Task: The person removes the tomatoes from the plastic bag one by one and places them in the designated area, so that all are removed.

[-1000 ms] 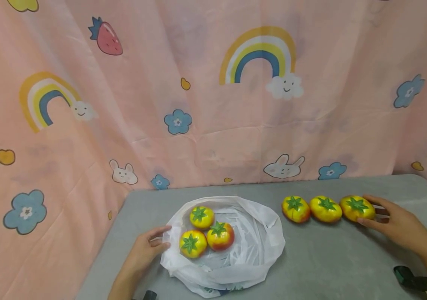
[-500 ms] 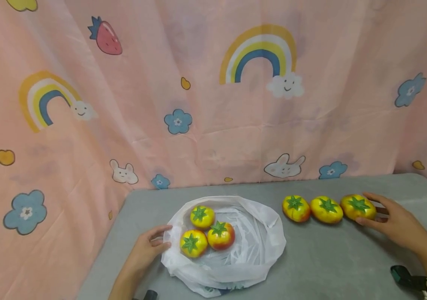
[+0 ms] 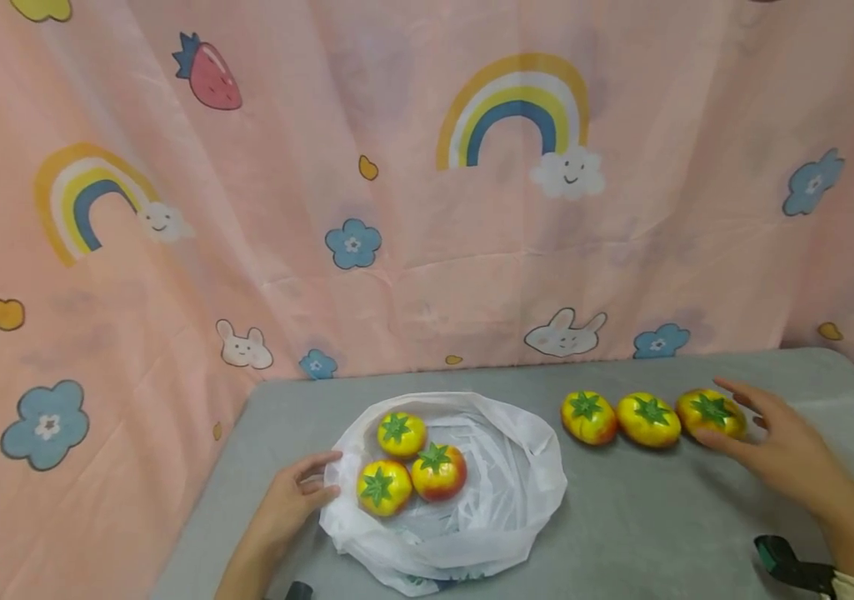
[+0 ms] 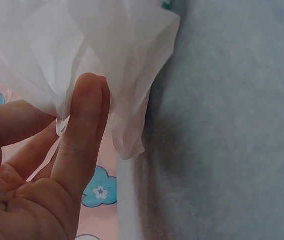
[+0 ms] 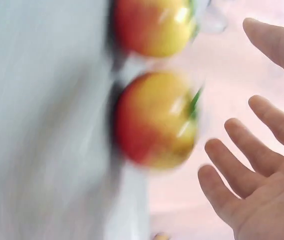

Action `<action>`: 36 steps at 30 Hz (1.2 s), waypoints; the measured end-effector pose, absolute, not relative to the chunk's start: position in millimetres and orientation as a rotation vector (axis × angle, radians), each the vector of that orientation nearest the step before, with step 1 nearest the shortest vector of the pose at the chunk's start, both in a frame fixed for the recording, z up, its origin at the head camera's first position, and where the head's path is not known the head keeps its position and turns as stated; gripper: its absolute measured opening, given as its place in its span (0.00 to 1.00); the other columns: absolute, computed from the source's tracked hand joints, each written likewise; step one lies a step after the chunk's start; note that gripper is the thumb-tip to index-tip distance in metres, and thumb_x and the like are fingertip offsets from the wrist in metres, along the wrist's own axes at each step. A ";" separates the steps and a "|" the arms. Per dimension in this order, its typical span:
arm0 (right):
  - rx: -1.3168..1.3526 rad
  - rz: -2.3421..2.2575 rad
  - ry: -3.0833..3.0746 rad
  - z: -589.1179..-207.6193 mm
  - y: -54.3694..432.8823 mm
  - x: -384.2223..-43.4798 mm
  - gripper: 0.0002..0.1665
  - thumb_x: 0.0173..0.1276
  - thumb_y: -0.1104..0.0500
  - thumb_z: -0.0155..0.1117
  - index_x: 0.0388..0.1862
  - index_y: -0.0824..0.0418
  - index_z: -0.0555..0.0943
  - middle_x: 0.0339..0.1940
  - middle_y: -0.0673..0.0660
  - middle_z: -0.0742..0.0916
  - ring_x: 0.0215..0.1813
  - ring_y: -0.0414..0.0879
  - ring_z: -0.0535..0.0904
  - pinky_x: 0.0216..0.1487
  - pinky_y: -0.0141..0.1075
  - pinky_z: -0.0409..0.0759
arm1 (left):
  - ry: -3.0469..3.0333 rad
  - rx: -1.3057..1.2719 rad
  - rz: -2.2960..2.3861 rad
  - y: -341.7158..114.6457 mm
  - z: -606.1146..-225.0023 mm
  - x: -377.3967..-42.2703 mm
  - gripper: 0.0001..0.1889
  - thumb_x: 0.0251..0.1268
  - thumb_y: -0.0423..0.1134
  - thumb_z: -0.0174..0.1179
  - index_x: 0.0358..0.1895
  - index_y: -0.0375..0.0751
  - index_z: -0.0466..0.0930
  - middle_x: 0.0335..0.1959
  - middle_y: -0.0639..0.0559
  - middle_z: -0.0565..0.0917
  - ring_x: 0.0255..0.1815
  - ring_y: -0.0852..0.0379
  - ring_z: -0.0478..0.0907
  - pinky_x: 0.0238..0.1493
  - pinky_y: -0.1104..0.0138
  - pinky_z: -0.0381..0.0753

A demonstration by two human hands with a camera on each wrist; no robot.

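My left hand (image 3: pixel 293 493) holds the left rim of a white plastic bag (image 3: pixel 539 500), pinching its thin film (image 4: pixel 127 115) between thumb and fingers in the left wrist view. Inside the bag lie three glossy yellow-and-red tomato-like fruits (image 3: pixel 443 479) with green star-shaped leaves. To its right, three more stand in a row: a left fruit (image 3: pixel 588 423), a middle fruit (image 3: pixel 647 425) and a right fruit (image 3: pixel 719 421). Around the right end of the row, my right hand (image 3: pixel 782 446) has its fingers spread. The right wrist view shows those fingers (image 5: pixel 231 170) apart from the nearer fruit (image 5: pixel 154 120).
A grey tabletop (image 3: pixel 644 517) lies under everything. Behind it hangs a pink curtain (image 3: pixel 427 292) printed with rainbows, flowers and rabbits. Dark devices are strapped at both wrists, the right-hand device (image 3: pixel 790 562) near the table's front.
My right hand has loosened from the right fruit and lifted slightly, shifting a little left and towards me. The left hand, the bag and the fruits stay where they were.
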State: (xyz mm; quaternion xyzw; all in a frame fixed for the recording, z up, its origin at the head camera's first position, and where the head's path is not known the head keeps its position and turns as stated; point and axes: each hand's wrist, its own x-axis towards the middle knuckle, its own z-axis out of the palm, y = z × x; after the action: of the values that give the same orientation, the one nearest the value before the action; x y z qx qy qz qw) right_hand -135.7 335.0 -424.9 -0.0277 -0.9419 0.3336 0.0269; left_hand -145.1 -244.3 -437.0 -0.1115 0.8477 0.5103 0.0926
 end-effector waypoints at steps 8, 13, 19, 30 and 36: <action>0.025 1.060 -2.917 -396.0 255.9 -129.8 0.50 0.66 0.37 0.66 0.78 0.58 0.59 0.73 0.76 0.65 0.68 0.77 0.62 0.58 0.76 0.63 | 2.526 -0.342 1.490 -245.2 -437.7 -145.2 0.25 0.60 0.33 0.69 0.62 0.50 0.80 0.66 0.37 0.76 0.52 0.50 0.84 0.52 0.54 0.86; 0.092 1.115 -2.943 -392.9 212.6 -128.6 0.47 0.64 0.37 0.67 0.76 0.54 0.63 0.73 0.73 0.68 0.69 0.73 0.65 0.61 0.73 0.67 | 2.537 -0.312 1.504 -245.6 -438.0 -145.5 0.25 0.60 0.33 0.68 0.62 0.49 0.80 0.65 0.37 0.76 0.52 0.49 0.84 0.53 0.53 0.85; 0.227 1.219 -2.920 -393.9 169.9 -128.3 0.43 0.63 0.41 0.70 0.73 0.54 0.68 0.72 0.68 0.73 0.69 0.69 0.70 0.64 0.67 0.71 | 2.551 -0.310 1.491 -246.1 -436.8 -145.2 0.25 0.60 0.33 0.68 0.62 0.50 0.80 0.65 0.38 0.76 0.53 0.50 0.84 0.55 0.52 0.84; 0.426 1.428 -2.853 -390.3 115.4 -131.3 0.37 0.63 0.45 0.71 0.70 0.51 0.72 0.68 0.59 0.78 0.65 0.61 0.76 0.64 0.60 0.76 | 2.549 -0.268 1.493 -244.9 -437.9 -145.6 0.25 0.60 0.34 0.69 0.62 0.50 0.80 0.65 0.38 0.76 0.56 0.47 0.83 0.55 0.52 0.84; 0.484 1.534 -2.835 -394.2 96.6 -132.4 0.36 0.64 0.45 0.70 0.70 0.50 0.73 0.68 0.57 0.78 0.66 0.61 0.75 0.65 0.60 0.75 | 2.545 -0.258 1.506 -246.1 -438.5 -144.6 0.24 0.61 0.33 0.68 0.62 0.49 0.80 0.65 0.38 0.76 0.55 0.47 0.83 0.56 0.52 0.84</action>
State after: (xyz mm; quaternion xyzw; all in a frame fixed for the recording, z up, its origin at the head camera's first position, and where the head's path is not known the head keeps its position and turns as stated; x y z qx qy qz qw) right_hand -132.4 96.6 -394.2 0.1481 -0.8683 0.4698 -0.0586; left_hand -144.6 -246.1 -438.5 -0.0865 0.8542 0.5054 0.0864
